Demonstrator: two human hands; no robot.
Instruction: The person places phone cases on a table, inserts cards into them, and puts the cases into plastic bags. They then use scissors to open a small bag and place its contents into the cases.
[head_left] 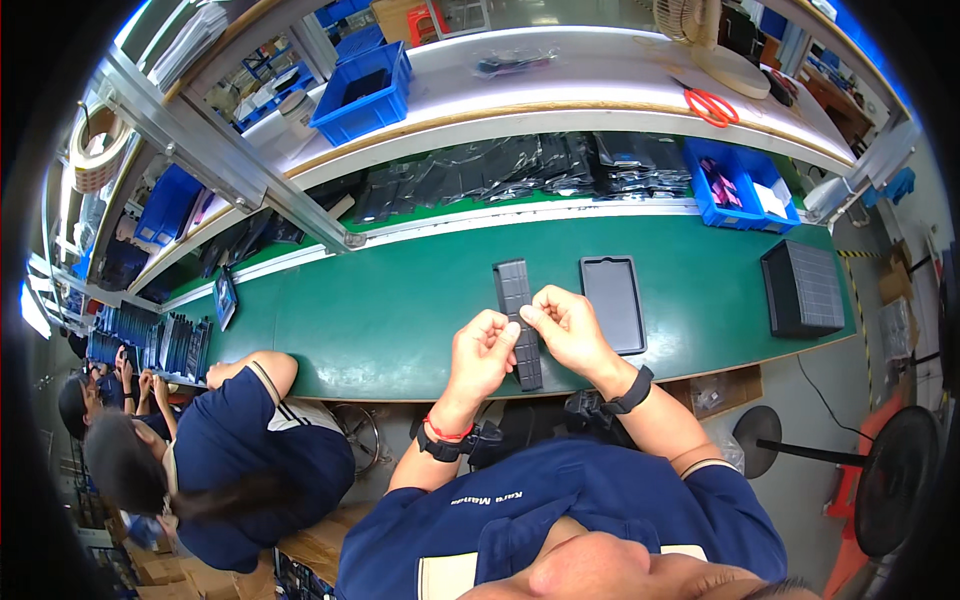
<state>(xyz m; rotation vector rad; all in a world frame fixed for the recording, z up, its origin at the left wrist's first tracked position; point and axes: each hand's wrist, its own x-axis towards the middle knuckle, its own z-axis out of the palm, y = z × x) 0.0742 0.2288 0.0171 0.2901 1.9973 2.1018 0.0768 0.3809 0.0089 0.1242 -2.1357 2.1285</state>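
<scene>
A long, narrow dark grey strip (513,283), marked off into segments along its length, is upright in the view over the green table. My left hand (482,358) pinches its left side near the middle, fingers curled in. From the other side my right hand (568,332) grips it with the thumb and bent fingers, the two thumbs almost meeting. Part of the strip is hidden behind the fingers; its lower end shows below them. Just right of my right hand lies a shallow black rectangular tray (613,300) with a raised rim, apart from the strip.
A dark stack with a gridded side (803,290) stands at the table's right end. Bagged black items (480,170) line the back below a shelf, beside a divided blue bin (722,212). Red-handled scissors (710,106) lie on the shelf. A co-worker (250,450) sits at left.
</scene>
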